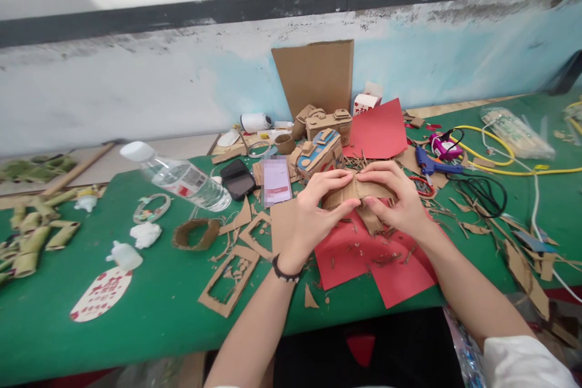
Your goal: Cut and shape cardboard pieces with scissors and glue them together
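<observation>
Between both hands is a bent piece of cardboard (337,196), with a torn strip hanging below its middle. My left hand (318,206), with a dark beaded bracelet on the wrist, pinches its left part between thumb and fingers. On the other side, my right hand (400,197) grips the right part the same way. The fingertips of the two hands almost meet at a seam on top. Beneath them lie red paper sheets (345,254) strewn with cardboard scraps. Just behind stand cardboard camera-like models, one of them with blue patches (321,151).
A water bottle (182,179) leans at the left near a black case (237,179) and a phone (276,180). Cardboard frames (230,309) and a cardboard ring (195,234) lie left of my hands. On the right are a blue glue gun (434,163), cables and several scraps.
</observation>
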A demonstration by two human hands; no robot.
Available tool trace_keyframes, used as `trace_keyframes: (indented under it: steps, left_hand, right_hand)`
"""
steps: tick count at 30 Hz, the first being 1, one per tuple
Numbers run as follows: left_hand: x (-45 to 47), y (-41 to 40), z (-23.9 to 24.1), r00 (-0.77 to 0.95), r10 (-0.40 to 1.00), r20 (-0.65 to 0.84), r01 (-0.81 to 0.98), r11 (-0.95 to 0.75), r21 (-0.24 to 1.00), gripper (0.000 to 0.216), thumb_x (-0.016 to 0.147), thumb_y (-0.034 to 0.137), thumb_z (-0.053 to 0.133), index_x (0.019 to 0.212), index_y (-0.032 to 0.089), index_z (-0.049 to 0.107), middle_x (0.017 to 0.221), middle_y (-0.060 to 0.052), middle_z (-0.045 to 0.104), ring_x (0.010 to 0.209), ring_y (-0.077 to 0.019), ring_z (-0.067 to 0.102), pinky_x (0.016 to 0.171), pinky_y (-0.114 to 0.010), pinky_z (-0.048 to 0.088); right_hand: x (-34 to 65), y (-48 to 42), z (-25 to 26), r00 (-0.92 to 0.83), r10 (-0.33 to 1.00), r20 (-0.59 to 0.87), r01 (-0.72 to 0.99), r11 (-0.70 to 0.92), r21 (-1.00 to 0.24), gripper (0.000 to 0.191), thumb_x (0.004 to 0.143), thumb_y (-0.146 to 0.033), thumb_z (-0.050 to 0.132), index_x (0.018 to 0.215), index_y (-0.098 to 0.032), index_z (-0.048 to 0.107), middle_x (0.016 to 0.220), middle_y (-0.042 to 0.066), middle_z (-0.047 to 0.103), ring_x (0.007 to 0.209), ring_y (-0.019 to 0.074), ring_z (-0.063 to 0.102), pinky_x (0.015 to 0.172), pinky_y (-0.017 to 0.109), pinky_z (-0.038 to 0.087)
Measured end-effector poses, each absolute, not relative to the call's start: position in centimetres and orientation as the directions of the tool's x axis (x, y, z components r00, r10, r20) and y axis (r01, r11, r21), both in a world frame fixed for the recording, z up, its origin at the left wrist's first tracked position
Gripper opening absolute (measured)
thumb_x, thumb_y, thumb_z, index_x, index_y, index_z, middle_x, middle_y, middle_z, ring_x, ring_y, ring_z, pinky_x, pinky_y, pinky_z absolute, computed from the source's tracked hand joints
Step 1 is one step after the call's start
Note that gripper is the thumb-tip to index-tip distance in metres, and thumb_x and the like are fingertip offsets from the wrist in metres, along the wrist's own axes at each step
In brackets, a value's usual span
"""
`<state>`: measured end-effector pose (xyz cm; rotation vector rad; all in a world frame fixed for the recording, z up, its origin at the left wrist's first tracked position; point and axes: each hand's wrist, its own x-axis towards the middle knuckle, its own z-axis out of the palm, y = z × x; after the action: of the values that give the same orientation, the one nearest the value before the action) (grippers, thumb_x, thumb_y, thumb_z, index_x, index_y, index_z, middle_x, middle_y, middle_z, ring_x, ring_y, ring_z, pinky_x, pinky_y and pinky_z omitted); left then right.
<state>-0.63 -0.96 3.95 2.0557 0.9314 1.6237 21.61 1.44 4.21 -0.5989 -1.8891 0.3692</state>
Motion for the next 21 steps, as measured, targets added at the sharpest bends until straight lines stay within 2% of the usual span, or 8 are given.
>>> trace_keyframes:
  steps: [9, 21]
  left_hand:
    - [-0.47, -1.04, 3.99, 0.107, 0.697, 0.709, 0.268, -0.707, 0.654, 0.035, 0.097, 0.036, 0.089, 0.129, 0.024, 0.080, 0.133, -0.013, 0.083, 0.127, -0.0275, 0.078, 0.113, -0.045, 0.062]
    - [-0.54, -0.93, 3.99, 0.111, 0.689, 0.717, 0.289, -0.712, 0.640, 0.034, 0.097, 0.041, 0.088, 0.125, 0.023, 0.081, 0.132, -0.014, 0.083, 0.124, -0.0277, 0.079, 0.111, -0.046, 0.063]
  right_hand:
    - [21.62, 1.37, 4.28, -0.299, 0.561, 0.772, 0.238, 0.827, -0.509, 0.033, 0.102, -0.031, 0.078, 0.135, -0.031, 0.076, 0.131, 0.010, 0.072, 0.122, 0.0299, 0.073, 0.108, 0.051, 0.063]
    - [21.71, 1.36, 4.33, -0.309, 0.585, 0.750, 0.256, 0.811, -0.527, 0.031, 0.103, -0.036, 0.077, 0.133, -0.030, 0.076, 0.130, 0.011, 0.073, 0.121, 0.0301, 0.073, 0.108, 0.052, 0.064]
